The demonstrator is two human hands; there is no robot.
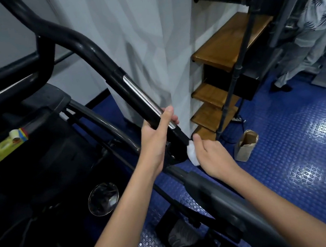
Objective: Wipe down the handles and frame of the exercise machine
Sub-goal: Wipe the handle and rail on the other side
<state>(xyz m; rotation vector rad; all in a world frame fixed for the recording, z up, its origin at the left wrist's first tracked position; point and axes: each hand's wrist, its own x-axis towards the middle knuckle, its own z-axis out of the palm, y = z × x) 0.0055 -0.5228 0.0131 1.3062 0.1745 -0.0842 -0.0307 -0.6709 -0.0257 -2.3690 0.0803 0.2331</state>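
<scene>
Dim room, 2 glare spots on floor (309, 155), edges bent, maybe slight blur

Left hand (157, 138) wrapped around the handle (132, 92), with right hand (210, 156) just below and right of that grip pressing a cloth (192, 154) against the handle's lower end, machine body (37, 162) left, stairs (224, 73) behind and right, paper bag (245, 145) on the floor (298, 156) right.

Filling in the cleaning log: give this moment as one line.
step: wiping handle | left hand: gripping handle | right hand: pressing white cloth at handle's lower joint | floor: paper bag
</scene>
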